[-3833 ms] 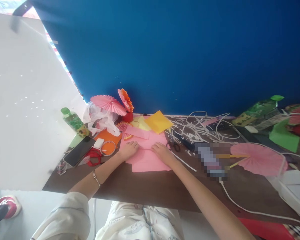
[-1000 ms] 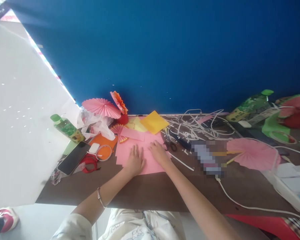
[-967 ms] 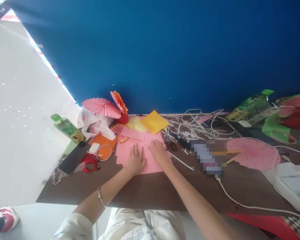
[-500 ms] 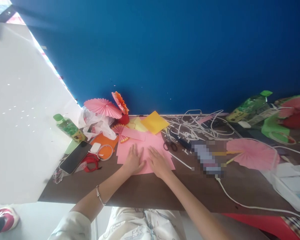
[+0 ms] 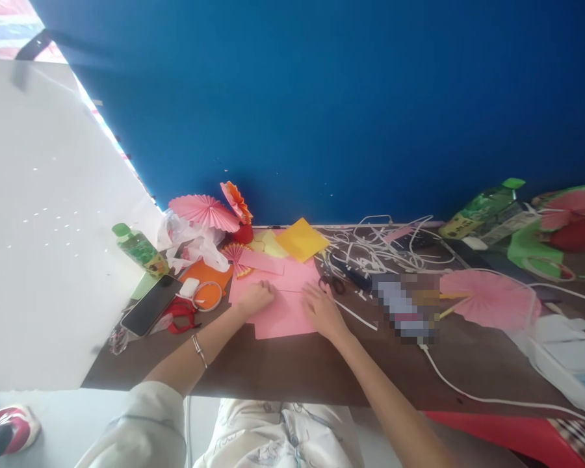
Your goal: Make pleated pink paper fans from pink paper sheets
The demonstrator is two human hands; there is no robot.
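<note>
Meanwhile, both hands rested on the pink paper (image 5: 285,312), which lay on the brown table (image 5: 283,370) near its front edge. The left hand (image 5: 255,298) sat with fingers curled loosely on the sheet's left part; the right hand (image 5: 323,311) lay flat and spread on its right edge, a little apart from the left. Scissors (image 5: 332,283) lay just beside the right hand. A phone (image 5: 151,304) and a green bottle (image 5: 140,248) sat further left, and a yellow sheet (image 5: 302,238) behind the pink one.
</note>
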